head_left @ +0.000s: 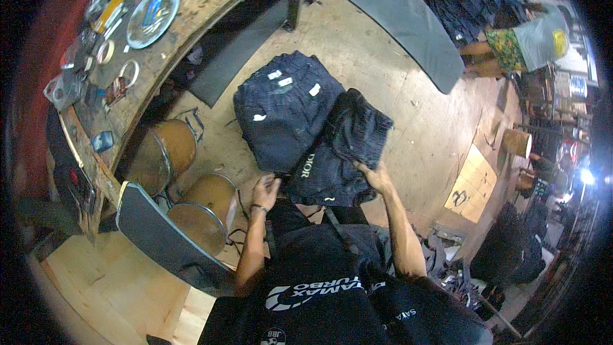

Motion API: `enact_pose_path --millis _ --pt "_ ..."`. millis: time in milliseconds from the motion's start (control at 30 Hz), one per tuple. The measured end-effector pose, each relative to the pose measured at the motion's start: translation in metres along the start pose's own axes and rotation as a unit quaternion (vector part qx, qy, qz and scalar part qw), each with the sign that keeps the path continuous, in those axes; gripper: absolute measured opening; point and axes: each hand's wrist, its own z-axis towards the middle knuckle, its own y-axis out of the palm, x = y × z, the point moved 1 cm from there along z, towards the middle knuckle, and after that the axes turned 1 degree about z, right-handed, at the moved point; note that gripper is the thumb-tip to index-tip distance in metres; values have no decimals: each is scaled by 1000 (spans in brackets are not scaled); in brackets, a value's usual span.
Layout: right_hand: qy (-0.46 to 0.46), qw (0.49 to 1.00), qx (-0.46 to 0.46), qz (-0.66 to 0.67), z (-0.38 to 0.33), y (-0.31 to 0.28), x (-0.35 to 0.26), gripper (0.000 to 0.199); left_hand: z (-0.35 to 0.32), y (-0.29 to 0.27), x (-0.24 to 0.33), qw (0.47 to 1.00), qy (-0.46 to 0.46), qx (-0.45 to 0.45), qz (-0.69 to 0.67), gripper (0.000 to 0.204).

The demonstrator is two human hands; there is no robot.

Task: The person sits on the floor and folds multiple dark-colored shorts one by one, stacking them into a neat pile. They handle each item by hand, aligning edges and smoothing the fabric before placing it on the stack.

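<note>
A folded pair of dark shorts (pixel 345 147) with a gathered elastic waistband and white lettering lies in front of me, close to my knees. My right hand (pixel 373 177) grips its right edge, thumb on top and the other fingers under the cloth. By the lower left corner of the cloth is my left hand (pixel 264 191), its fingers curled together; whatever they pinch is hidden. Just beyond, a pile of dark blue garments (pixel 287 115) with several small white tags rests on the floor, touching the shorts on their left side.
A worn wooden table (pixel 185 25) at left carries a blue plate (pixel 153 18) and tape rolls. Under it stand brown drums (pixel 204 211). A grey padded board (pixel 396 19) lies ahead. At far right another person (pixel 527 41) bends over dark garments (pixel 460 0).
</note>
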Motion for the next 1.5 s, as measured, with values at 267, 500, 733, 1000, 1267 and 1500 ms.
enact_pose_path --millis 267,500,733,1000,1267,1500 --pt "-19 986 163 -20 -90 -195 129 51 -98 16 -136 934 -194 -63 292 51" --pt "114 935 251 -223 -60 -289 209 73 -129 59 -107 961 -121 -113 221 34" --pt "300 868 284 -276 71 -248 263 77 -95 73 -66 983 -133 -23 126 39" --pt "275 938 192 -89 234 -17 323 132 -124 58 -139 975 -162 -22 149 37" --pt "54 953 96 -281 159 116 267 87 -60 42 -78 961 -186 14 204 49" --pt "-98 973 184 -99 150 102 101 61 172 -14 66 898 230 307 216 80"
